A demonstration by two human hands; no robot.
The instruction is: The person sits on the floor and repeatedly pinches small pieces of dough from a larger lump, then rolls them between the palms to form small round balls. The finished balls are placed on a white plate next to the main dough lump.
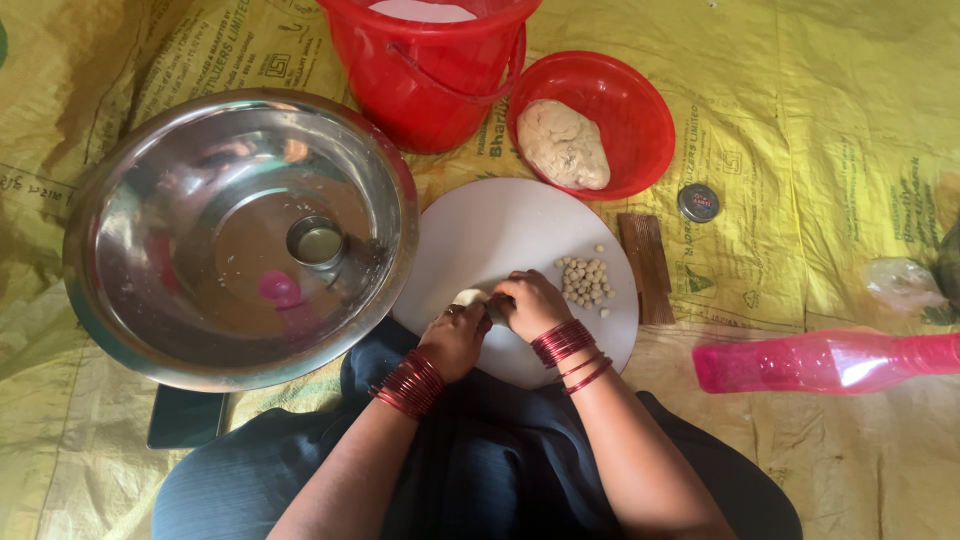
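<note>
Head view: a small piece of dough [468,297] is pinched between the closed fingers of the left hand [455,340] and the right hand [530,303] over a white round board [500,225]. Pinching off pellets is judged the step in hand. Finished dough balls [585,280] lie just right of the fingertips; the dough lump [562,143] sits beyond, in a red bowl [640,90].

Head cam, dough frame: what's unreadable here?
- Dough piece: mostly covered by left hand and right hand; shape and grip unclear.
- Red bucket: top cut off by the frame edge; contents unclear.
- Pink bottle: end cut off at the right edge.
- Small cup in the steel bowl: contents too small to tell.
</note>
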